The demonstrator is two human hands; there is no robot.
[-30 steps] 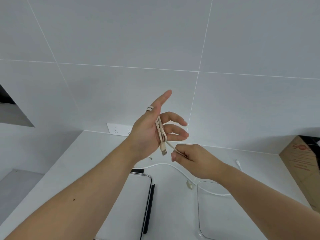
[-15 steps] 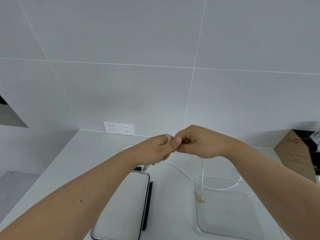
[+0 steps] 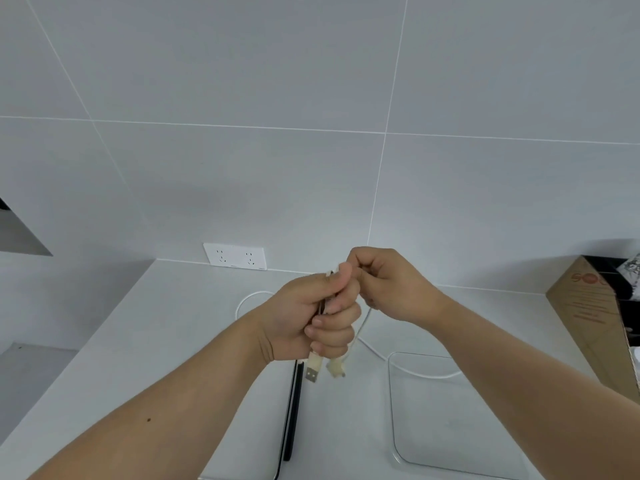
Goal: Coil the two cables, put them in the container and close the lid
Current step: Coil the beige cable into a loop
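My left hand is a fist around a coiled beige cable; its USB plug and a second plug hang out below the fingers. My right hand is closed against the left fist, pinching the cable's top part. A strand runs down from it beside the left fist. A second, white cable lies loose on the counter, looping behind my hands and over the rim of the clear container at the lower right. The lid, white with a dark edge, lies left of it, mostly hidden by my left forearm.
A white wall socket sits on the tiled wall behind the counter. A brown cardboard box stands at the right edge. The counter's left edge drops to a lower surface at the far left.
My left hand went from spread fingers with the cable wound on them to a fist. My right hand rose from pulling the strand and now presses against the left fist.
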